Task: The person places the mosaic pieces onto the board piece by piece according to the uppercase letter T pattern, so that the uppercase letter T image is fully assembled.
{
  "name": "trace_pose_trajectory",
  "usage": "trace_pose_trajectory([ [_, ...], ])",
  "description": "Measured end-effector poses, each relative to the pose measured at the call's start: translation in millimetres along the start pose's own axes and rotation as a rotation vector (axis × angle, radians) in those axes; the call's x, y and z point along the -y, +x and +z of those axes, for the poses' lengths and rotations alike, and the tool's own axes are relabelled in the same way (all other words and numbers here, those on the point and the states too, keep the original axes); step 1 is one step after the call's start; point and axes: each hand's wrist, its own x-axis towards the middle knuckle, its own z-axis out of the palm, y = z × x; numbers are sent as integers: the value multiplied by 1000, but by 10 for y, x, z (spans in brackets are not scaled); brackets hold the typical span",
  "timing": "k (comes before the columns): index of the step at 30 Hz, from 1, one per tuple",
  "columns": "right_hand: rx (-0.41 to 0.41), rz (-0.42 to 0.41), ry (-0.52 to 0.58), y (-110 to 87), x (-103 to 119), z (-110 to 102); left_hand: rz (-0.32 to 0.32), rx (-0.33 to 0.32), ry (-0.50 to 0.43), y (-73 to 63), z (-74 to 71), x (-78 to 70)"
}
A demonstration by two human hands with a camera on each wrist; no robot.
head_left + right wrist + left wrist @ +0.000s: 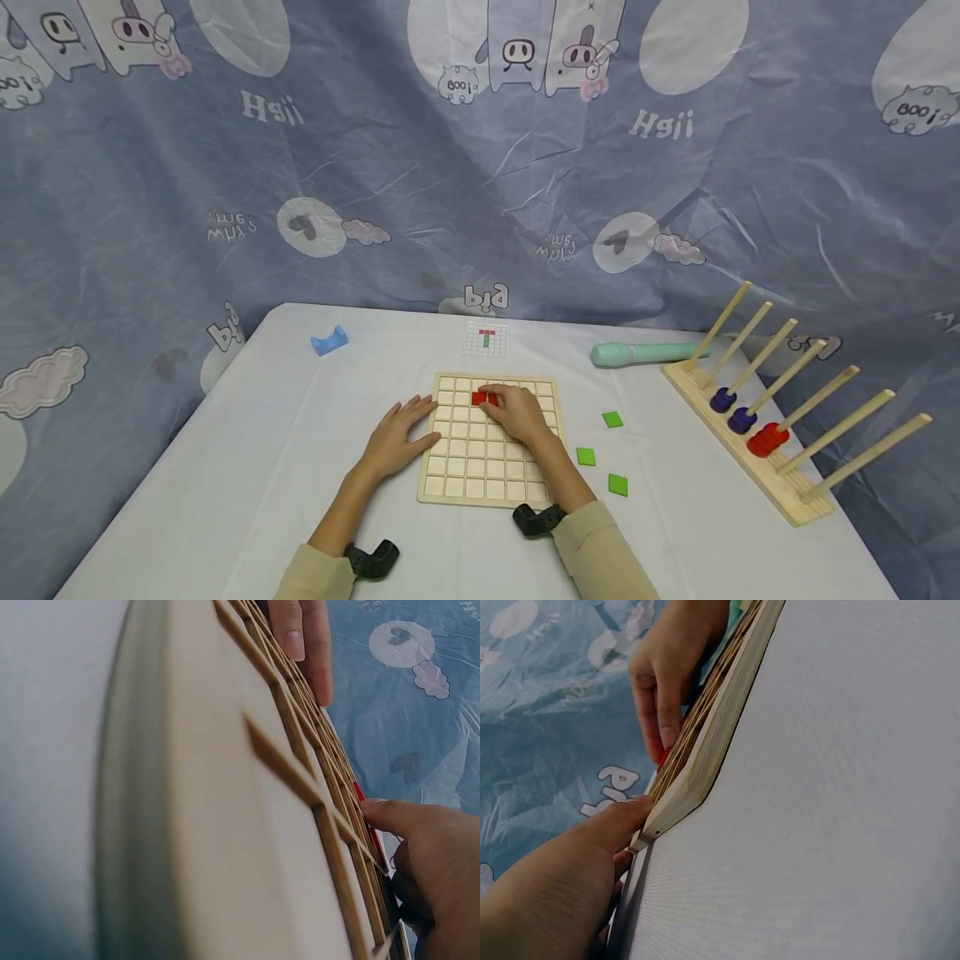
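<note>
So, head view: right hand [522, 412] is over the far half of the grid board [476, 467], thumb and index pinching at the red tiles [478, 399]. Visible reds sit side by side right at its fingertips, row running left-right, ahead and to the right of the left hand [396, 437], so the right is clearly nearer. Left hand has fingers spread and relaxed, thumb and a fingertip against the board's left rim, gripping nothing; I'd call it steadying. Key relation: three green tiles [586, 457] lie loose to the right of the right hand and closer to the body, past the board's right rim; the left would have to cross the whole board, so reach favours the right. Pattern card [496, 347] lies ahead of both hands, off the board's far edge. Left wrist view: left thumb rests on the near corner of the board, other fingers mostly hidden, can't tell if any go under; right hand is across the board, fingertips meeting at a bit of red. Right wrist view: one right-hand digit touches the red strip, remaining fingers folded and dark; left fingers at the opposite edge. Can't tell if the pinched tile is fully seated
</note>
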Motion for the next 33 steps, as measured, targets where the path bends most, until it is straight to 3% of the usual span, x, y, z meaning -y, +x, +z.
trace_pose_trajectory([
  [8,-4,-10,-29,-21,-7,-2,0,9,3,-3,4,3],
  [18,-19,-27,16,-100,-50,-63,10,-4,2,3,16,19],
  [33,-86,34,88,-311,-332,-371,5,8,-6,-5,6,8],
])
